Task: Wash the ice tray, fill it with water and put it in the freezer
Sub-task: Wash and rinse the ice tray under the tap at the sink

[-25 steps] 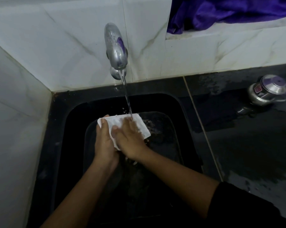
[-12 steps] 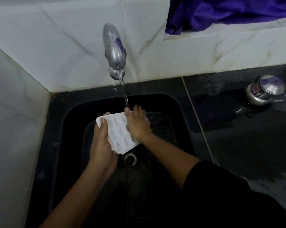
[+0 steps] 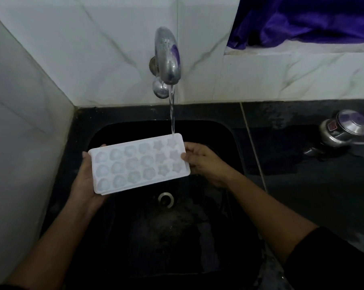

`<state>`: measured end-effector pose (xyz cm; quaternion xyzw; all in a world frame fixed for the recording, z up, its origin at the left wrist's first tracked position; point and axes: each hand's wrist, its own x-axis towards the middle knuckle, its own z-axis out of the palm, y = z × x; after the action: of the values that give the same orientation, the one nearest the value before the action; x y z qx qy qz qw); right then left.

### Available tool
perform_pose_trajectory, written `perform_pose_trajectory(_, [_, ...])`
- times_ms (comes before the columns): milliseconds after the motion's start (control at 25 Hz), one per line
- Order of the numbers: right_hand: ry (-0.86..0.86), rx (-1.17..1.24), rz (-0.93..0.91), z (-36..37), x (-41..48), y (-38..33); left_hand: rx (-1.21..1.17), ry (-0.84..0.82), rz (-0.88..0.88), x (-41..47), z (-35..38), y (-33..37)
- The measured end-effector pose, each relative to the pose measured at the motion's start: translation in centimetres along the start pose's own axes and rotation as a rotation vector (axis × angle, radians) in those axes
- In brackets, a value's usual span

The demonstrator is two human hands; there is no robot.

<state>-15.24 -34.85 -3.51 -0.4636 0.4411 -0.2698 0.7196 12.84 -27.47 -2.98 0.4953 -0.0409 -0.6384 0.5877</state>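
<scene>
The white ice tray (image 3: 139, 163) is held level above the black sink (image 3: 229, 130), cavities up, with round and star-shaped moulds. My left hand (image 3: 83, 183) grips its left end from below, thumb on the rim. My right hand (image 3: 204, 162) holds its right end with the fingers curled round the edge. Water runs from the chrome tap (image 3: 168, 55) and lands on the tray's far right corner.
The drain (image 3: 166, 199) lies under the tray in the sink bottom. A steel lidded pot (image 3: 344, 127) stands on the wet dark counter at the right. White marble tiles line the back and left walls. Purple cloth (image 3: 302, 19) hangs over the ledge at the top right.
The tray has turned from tilted on edge to flat with its cavities up. My right hand left the tray's face and took hold of its right end. The view has moved closer.
</scene>
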Motion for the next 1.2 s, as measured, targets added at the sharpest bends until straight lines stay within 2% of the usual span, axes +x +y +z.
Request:
perform_pose_trajectory(40, [0.007,-0.016,-0.001,0.0,-0.6,-0.1,-0.005,-0.004,-0.009,0.3,-0.3,-0.2])
perform_pose_trajectory(160, [0.334,-0.198,-0.098,1.1,0.2,-0.6,-0.007,-0.012,-0.047,0.7,-0.3,-1.8])
perform_pose_trajectory(240, [0.463,-0.253,-0.124,1.8,0.9,-1.2,-0.03,-0.013,-0.045,0.5,-0.5,-2.3])
perform_pose_trajectory(280, [0.452,-0.277,-0.127,2.0,1.0,-1.4,-0.046,-0.019,-0.039,0.5,-0.9,-2.4])
perform_pose_trajectory(440, [0.121,-0.203,-0.137,3.2,-0.3,-1.4,-0.057,-0.008,-0.001,-0.4,-2.4,-2.0])
perform_pose_trajectory(480, [0.129,-0.213,-0.14,3.5,-0.3,-1.3,-0.066,-0.001,-0.005,-0.6,-2.7,-2.0])
perform_pose_trajectory(600, [0.378,-0.387,-0.167,4.6,1.0,-2.1,-0.025,0.001,0.018,-1.0,-3.6,-2.5])
perform_pose_trajectory(640, [0.412,-0.425,-0.159,4.9,1.6,-2.6,-0.03,0.0,0.032,-1.2,-3.8,-2.7])
perform_pose_trajectory(720, [0.385,-0.485,-0.111,5.1,2.5,-3.6,-0.039,0.006,0.038,-1.6,-4.1,-2.6])
perform_pose_trajectory(840, [0.247,-0.53,-0.079,4.0,2.6,-4.7,-0.028,-0.021,0.024,-1.6,-3.8,-1.8])
perform_pose_trajectory(1000, [0.148,-0.406,0.007,1.2,1.0,-5.1,0.008,-0.01,-0.076,-0.1,-2.5,-0.8])
perform_pose_trajectory(1080, [0.096,-0.425,0.056,-0.3,0.3,-4.8,0.034,-0.026,-0.152,1.0,-1.5,-0.9])
perform_pose_trajectory(1200, [0.155,-0.332,0.127,-1.8,-0.5,-3.9,-0.094,-0.031,-0.213,2.5,0.1,-1.2])
